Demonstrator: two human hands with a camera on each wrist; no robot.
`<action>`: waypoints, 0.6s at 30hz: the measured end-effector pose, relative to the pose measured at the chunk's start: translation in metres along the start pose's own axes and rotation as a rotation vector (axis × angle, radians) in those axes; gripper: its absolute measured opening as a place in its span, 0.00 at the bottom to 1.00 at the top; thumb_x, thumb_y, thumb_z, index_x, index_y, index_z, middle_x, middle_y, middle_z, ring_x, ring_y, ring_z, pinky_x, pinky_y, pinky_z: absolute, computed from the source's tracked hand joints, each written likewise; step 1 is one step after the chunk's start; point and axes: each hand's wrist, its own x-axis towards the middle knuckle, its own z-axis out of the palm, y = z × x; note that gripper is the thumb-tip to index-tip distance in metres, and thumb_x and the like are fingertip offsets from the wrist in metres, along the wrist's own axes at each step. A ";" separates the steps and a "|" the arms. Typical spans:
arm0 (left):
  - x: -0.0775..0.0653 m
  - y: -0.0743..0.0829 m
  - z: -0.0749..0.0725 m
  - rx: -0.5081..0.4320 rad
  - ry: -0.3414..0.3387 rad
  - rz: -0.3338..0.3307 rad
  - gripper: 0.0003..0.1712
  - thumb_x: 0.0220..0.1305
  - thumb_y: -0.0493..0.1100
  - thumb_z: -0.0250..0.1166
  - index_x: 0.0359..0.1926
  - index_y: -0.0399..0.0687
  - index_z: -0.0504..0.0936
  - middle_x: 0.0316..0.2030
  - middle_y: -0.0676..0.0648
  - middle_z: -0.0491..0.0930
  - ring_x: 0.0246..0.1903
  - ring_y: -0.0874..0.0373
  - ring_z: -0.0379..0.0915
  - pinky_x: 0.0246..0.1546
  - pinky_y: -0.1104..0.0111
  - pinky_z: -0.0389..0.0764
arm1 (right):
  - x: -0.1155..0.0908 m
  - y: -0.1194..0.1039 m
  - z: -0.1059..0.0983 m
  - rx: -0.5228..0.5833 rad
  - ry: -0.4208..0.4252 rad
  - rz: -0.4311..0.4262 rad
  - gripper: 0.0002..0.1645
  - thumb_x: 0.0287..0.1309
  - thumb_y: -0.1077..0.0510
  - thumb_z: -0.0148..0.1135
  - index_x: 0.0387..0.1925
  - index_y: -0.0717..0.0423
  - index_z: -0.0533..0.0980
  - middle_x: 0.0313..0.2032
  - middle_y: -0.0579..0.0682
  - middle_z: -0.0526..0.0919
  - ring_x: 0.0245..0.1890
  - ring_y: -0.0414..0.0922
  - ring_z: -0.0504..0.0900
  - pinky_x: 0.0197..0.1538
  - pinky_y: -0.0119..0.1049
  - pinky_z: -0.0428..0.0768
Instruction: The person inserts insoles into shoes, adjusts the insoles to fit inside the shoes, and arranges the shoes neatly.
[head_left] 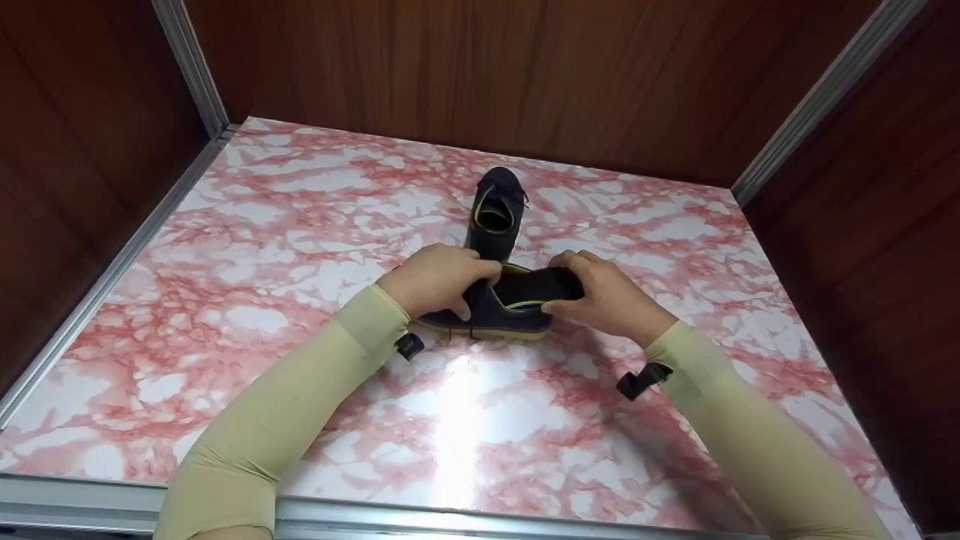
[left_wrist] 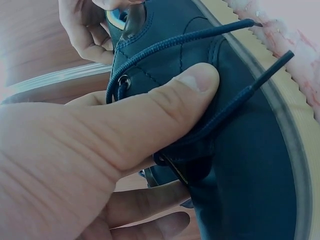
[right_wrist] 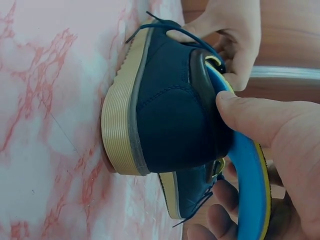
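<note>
A dark navy lace-up shoe (head_left: 517,322) with a tan sole lies sideways across the table's middle. My left hand (head_left: 439,279) grips it over the laced front, the thumb pressed on the near side beside a loose lace (left_wrist: 187,38). An insole (head_left: 551,285), black on top, rises out of the shoe's heel opening. My right hand (head_left: 607,296) holds the insole's outer end, thumb on the near side and fingers beyond. In the right wrist view the insole's underside (right_wrist: 249,185) is blue with a yellow edge. Its front part is hidden inside the shoe.
Behind stands a matching shoe (head_left: 501,180), toe pointing away. The red-and-white marbled table (head_left: 300,405) has brown wooden panels (head_left: 487,75) at the back and sides, with metal framing (head_left: 450,521) along the front edge.
</note>
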 end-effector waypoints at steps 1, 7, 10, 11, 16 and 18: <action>0.000 0.000 0.000 0.000 -0.001 -0.001 0.33 0.49 0.49 0.89 0.55 0.60 0.81 0.49 0.48 0.86 0.48 0.43 0.87 0.55 0.48 0.86 | 0.000 0.000 0.000 0.000 0.000 0.000 0.34 0.62 0.46 0.80 0.66 0.50 0.78 0.58 0.55 0.84 0.54 0.53 0.84 0.63 0.52 0.81; 0.002 -0.001 0.001 0.008 -0.006 -0.003 0.33 0.50 0.49 0.89 0.55 0.60 0.81 0.49 0.47 0.86 0.48 0.43 0.87 0.55 0.47 0.85 | 0.002 -0.005 0.001 -0.005 -0.004 -0.004 0.34 0.62 0.47 0.81 0.64 0.52 0.78 0.56 0.56 0.84 0.54 0.53 0.84 0.63 0.52 0.82; 0.001 0.000 0.001 0.009 -0.004 -0.001 0.33 0.50 0.49 0.89 0.55 0.60 0.81 0.49 0.47 0.86 0.48 0.43 0.86 0.55 0.47 0.85 | 0.002 -0.006 0.001 -0.009 -0.005 -0.002 0.34 0.61 0.47 0.81 0.63 0.53 0.78 0.56 0.56 0.84 0.53 0.53 0.84 0.63 0.53 0.82; 0.001 0.000 0.001 0.008 -0.004 -0.001 0.33 0.50 0.49 0.89 0.55 0.60 0.81 0.49 0.47 0.86 0.48 0.43 0.86 0.55 0.47 0.86 | 0.002 -0.006 0.002 -0.012 -0.004 -0.003 0.34 0.61 0.47 0.81 0.63 0.53 0.78 0.56 0.56 0.83 0.53 0.54 0.84 0.62 0.53 0.82; 0.001 -0.001 0.002 0.007 -0.001 0.001 0.33 0.50 0.49 0.89 0.55 0.59 0.81 0.49 0.47 0.86 0.48 0.43 0.86 0.55 0.48 0.86 | 0.002 -0.006 0.003 -0.018 -0.001 -0.007 0.34 0.61 0.47 0.81 0.63 0.53 0.78 0.56 0.57 0.83 0.53 0.54 0.84 0.62 0.53 0.82; 0.001 -0.001 0.002 0.006 0.001 0.000 0.33 0.50 0.49 0.89 0.54 0.59 0.81 0.49 0.47 0.86 0.47 0.43 0.86 0.54 0.48 0.86 | 0.002 -0.006 0.003 -0.019 0.000 -0.005 0.34 0.62 0.47 0.81 0.63 0.53 0.78 0.56 0.56 0.83 0.53 0.54 0.84 0.62 0.53 0.82</action>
